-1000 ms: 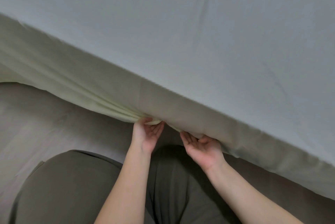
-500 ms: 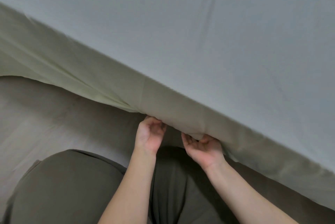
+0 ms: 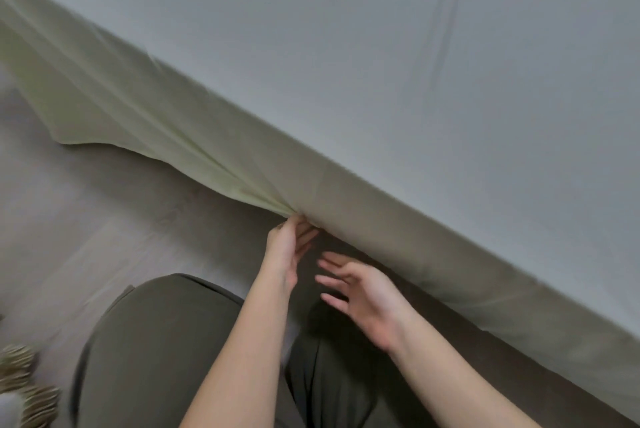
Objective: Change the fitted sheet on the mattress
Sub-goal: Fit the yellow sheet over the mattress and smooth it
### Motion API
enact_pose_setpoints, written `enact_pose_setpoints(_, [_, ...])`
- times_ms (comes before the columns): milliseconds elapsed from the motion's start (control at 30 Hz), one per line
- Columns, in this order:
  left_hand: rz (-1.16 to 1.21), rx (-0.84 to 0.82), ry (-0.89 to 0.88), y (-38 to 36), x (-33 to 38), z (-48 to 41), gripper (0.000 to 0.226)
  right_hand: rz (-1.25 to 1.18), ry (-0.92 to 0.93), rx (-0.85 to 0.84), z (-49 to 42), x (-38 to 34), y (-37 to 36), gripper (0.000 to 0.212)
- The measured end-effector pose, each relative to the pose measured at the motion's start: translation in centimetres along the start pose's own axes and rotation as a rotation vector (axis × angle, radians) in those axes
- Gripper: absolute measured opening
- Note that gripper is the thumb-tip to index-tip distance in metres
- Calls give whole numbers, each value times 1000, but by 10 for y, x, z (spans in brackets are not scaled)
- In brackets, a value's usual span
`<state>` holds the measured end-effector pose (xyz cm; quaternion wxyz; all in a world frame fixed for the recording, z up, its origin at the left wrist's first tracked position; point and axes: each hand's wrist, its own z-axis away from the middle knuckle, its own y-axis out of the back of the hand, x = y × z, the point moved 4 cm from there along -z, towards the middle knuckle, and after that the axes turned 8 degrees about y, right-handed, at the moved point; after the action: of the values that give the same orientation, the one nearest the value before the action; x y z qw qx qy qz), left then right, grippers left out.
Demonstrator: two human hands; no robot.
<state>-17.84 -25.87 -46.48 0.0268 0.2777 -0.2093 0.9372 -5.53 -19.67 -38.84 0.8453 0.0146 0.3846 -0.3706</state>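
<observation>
A pale yellow-green fitted sheet [image 3: 214, 137] covers the mattress [image 3: 381, 57], which runs diagonally across the view. The sheet's left part hangs loose down to the floor, and its folds converge at the mattress's lower edge. My left hand [image 3: 289, 247] reaches up to that point and its fingertips pinch the gathered hem. My right hand [image 3: 363, 292] hovers below the mattress side with fingers spread, touching nothing. To the right the sheet lies smooth along the side.
Light wood floor [image 3: 86, 227] lies to the left of the bed. My legs in olive trousers [image 3: 156, 351] are bent close to the mattress. A striped fuzzy slipper [image 3: 24, 389] sits at the bottom left corner.
My right hand has let go of the sheet's lower edge and pulled back, fingers now spread. My left hand stays at the gathered hem. The view has shifted right.
</observation>
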Motion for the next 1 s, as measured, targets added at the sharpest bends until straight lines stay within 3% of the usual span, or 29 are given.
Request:
enact_pose_setpoints(67, [119,-35,13,10,13,5,28,292,229,-174,23,-27,-42,40])
enact_pose_setpoints(167, [153,-104,-43,27,34,12,42,617,769,-414,59,-93,-99,41])
enact_pose_setpoints(267, [124,-123,-86,37,48,19,43,1078,1265,-245,55,-155,-137,45])
enact_pose_setpoints(333, [115,-129,-106,42,55,21,34,1450,1208,-190,19,-178,-156,61])
enact_pose_setpoints(433, [117,-122,-166,53,67,24,41,1977,996,-359,-43,-174,-160,87])
enact_pose_setpoints(567, [9,-128,-234,64,96,36,64,1984,1150,-386,-64,-170,-144,95])
enact_pose_setpoints(733, [-138,-28,-297,84,141,44,55,1996,1162,-367,-62,-167,-143,99])
enact_pose_setpoints(1000, [-197,189,-230,105,205,39,62,1955,1228,-379,-55,-163,-138,94])
